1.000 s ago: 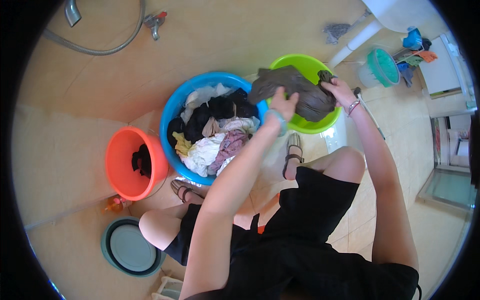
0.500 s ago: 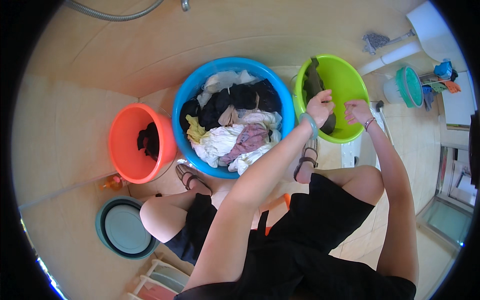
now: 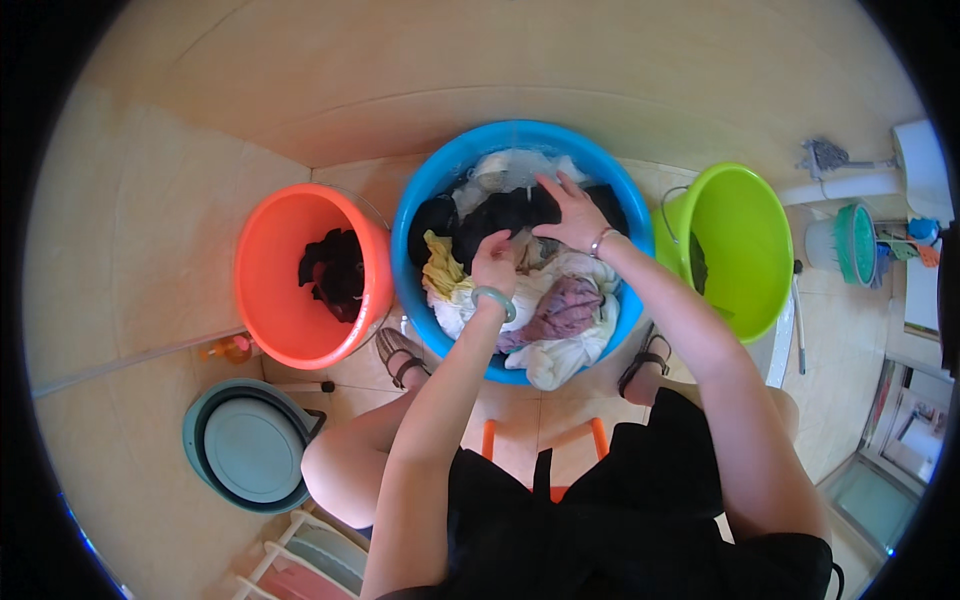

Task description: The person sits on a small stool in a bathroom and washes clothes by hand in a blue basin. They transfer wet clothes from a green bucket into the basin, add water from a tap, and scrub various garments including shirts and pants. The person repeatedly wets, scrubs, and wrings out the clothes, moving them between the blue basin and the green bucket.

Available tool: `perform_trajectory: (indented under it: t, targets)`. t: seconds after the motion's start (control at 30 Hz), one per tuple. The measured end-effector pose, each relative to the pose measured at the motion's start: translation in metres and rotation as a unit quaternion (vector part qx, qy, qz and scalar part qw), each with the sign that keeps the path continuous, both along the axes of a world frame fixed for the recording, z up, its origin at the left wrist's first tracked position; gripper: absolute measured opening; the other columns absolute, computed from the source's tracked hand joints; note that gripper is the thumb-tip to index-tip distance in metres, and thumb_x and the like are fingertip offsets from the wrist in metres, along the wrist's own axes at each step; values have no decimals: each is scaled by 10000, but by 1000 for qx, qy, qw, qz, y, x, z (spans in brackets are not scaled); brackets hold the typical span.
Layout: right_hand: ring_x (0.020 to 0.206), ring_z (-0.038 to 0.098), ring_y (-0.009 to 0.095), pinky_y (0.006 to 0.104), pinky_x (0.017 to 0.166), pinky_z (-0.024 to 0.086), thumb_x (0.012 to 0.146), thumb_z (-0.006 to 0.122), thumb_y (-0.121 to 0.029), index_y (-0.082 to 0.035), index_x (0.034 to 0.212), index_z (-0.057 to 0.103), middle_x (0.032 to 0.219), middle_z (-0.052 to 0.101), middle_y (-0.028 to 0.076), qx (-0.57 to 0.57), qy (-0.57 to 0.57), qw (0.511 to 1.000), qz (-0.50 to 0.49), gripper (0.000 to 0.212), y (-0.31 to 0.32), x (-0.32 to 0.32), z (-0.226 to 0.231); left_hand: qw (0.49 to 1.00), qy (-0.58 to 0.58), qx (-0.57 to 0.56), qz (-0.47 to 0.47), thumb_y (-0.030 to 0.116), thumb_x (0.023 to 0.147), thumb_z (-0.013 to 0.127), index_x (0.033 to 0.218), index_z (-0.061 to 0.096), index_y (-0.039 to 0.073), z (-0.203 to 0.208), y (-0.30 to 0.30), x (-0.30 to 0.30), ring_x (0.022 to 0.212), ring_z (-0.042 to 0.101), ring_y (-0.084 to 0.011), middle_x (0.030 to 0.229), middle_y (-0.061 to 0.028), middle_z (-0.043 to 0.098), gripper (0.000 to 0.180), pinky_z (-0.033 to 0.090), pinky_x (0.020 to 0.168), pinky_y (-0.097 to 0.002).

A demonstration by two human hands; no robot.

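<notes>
A blue tub (image 3: 410, 320) full of mixed laundry stands in front of me. My left hand (image 3: 494, 266), with a pale green bangle at its wrist, hovers over the middle of the pile, fingers loosely bent and nothing seen in them. To its right, my right hand (image 3: 577, 215) is open with fingers spread above the black clothes (image 3: 500, 214). Nearer me lie white cloth (image 3: 545, 363), a mauve patterned garment (image 3: 566, 310) and a yellow piece (image 3: 441, 262). Whether either hand touches the cloth is hard to see.
On the left stands an orange bucket (image 3: 262, 290) with dark clothing inside; on the right, a lime-green bucket (image 3: 755, 250) holds a dark olive garment (image 3: 697, 262). A grey-green collapsible basin (image 3: 250, 450) leans at lower left. My feet flank the tub, and an orange stool (image 3: 598, 438) is beneath me.
Both hands have moved left from the lime-green bucket to over the blue tub. The olive garment now sits lower in that bucket. The view has turned right.
</notes>
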State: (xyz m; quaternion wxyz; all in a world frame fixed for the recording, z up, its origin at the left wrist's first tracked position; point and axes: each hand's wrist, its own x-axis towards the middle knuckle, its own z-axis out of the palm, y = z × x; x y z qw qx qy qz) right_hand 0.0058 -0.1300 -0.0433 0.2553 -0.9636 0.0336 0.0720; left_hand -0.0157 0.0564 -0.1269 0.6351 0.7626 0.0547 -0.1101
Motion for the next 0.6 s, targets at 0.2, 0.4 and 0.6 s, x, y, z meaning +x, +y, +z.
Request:
perform_trajectory:
  t: [0.2,0.4,0.6]
  targets:
    - [1313,333,394,506,1000,407,684,772,-422,-371,1458,247,1471,329,112,-140,128,979,74,937,43,33,-28,991,96,3,91,-33,796,576,1176,587,82,-12,42,3,830,580,-173,964,-92,600,397,480,766,-278]
    - [918,631,234,328,841,492,703,683,-120,-121,1136,638,994,661,103,227,10,973,-39,435,16,-4,-56,989,1,147,22,-59,673,686,1388,409,154,-10,52,7,1071,517,-268,1246,-154,481,796,471,906,-360]
    - [926,590,124,267,856,469,701,626,61,-13,1105,613,1011,633,23,560,-12,811,-169,411,3,-25,77,988,-37,124,-81,-39,633,728,1476,251,202,20,38,17,1289,388,-343,1381,-188,396,997,336,1062,-390]
